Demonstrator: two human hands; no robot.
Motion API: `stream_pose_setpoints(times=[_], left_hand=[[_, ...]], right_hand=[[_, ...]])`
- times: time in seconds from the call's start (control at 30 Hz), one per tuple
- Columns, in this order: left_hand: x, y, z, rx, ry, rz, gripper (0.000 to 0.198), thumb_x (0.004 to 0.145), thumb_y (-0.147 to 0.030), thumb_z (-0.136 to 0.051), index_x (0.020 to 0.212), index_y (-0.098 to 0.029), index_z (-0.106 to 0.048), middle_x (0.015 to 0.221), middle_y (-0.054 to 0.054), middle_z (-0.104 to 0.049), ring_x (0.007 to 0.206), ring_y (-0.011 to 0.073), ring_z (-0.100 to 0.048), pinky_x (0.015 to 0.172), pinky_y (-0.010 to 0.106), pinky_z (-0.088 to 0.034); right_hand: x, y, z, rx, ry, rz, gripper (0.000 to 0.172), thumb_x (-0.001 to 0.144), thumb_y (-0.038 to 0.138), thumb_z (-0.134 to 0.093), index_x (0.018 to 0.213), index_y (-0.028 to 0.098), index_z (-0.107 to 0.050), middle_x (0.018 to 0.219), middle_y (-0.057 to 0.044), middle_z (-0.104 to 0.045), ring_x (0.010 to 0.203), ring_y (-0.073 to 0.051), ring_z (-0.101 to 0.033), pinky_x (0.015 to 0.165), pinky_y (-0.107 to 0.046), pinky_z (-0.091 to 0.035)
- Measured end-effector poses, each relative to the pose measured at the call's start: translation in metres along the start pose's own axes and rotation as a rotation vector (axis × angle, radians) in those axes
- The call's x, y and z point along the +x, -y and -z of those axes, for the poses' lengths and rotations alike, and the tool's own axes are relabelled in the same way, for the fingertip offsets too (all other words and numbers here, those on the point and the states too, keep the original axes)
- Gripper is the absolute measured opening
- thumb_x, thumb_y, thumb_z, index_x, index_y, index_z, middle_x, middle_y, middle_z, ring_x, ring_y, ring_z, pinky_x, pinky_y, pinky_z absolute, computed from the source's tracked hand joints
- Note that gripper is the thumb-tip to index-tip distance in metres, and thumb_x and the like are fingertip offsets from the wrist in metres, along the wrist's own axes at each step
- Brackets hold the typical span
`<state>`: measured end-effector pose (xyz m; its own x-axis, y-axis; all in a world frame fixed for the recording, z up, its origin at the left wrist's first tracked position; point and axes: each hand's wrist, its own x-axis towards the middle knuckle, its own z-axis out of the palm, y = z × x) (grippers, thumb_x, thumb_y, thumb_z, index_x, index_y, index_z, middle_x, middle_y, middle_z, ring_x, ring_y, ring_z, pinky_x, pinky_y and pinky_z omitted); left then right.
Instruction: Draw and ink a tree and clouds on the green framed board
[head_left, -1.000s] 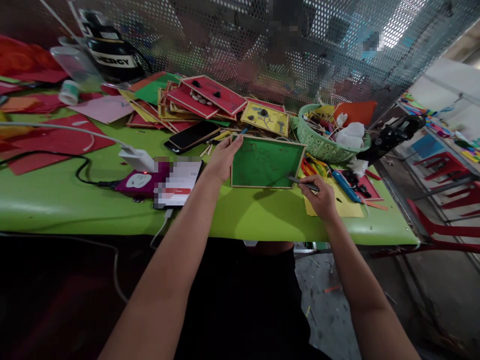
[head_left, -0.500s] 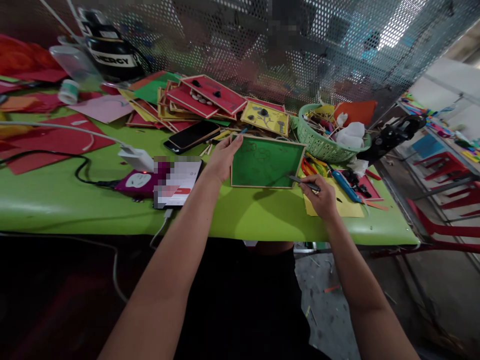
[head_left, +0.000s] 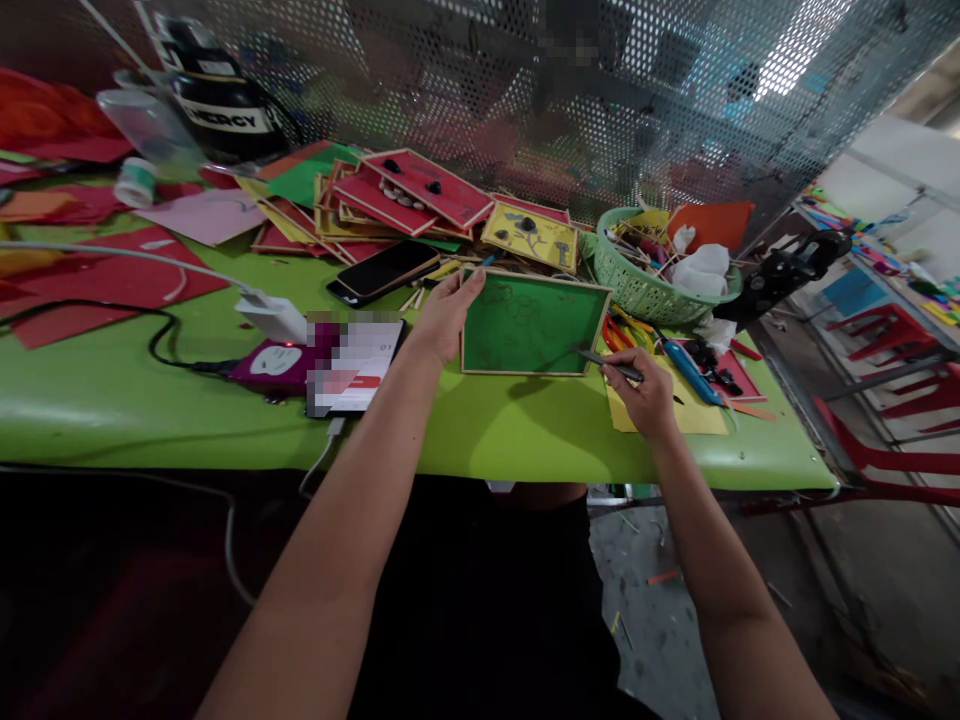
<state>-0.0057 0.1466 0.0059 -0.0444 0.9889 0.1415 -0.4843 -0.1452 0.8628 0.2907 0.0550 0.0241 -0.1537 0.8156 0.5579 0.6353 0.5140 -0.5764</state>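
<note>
My left hand (head_left: 452, 310) is closed on the left edge of a green framed board (head_left: 536, 325), which is tilted up toward me on the table. The board has a thin light wooden frame and faint dark drawn lines on its upper left. A thin blue tip pokes up by the fingers of this hand. In my right hand (head_left: 645, 395), pinched between the fingers, is a dark pen (head_left: 621, 370). Its point is at the board's lower right corner; whether it touches the surface I cannot tell.
Behind the board lies a pile of red and yellow framed boards (head_left: 420, 190). A green basket (head_left: 645, 285) of sticks and crumpled tissue stands back right, near a blue glue gun (head_left: 690, 370). Phones (head_left: 386, 270) and a purple power socket (head_left: 274, 365) with cables lie to the left.
Almost nothing differs. My right hand and the pen have shifted very slightly to the right; the board and my left hand hold still.
</note>
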Motion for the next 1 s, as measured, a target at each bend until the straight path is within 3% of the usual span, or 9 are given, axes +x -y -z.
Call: stream_pose_setpoints(times=[1.0], left_hand=[[0.0009,0.0023,0.0007,0.000,-0.006,-0.005,0.043,0.073,-0.056,-0.086,0.089,-0.022,-0.067,0.094,0.009,-0.078,0.111,0.0346,-0.073,0.093,0.049,-0.062]], right_hand=[[-0.0001,-0.0006,-0.0014,0.018,0.031,0.007,0.013,0.091,0.035,-0.067,0.093,0.023,-0.070,0.084,-0.002,-0.075,0.066,-0.015,-0.067,0.064,-0.027,-0.054]])
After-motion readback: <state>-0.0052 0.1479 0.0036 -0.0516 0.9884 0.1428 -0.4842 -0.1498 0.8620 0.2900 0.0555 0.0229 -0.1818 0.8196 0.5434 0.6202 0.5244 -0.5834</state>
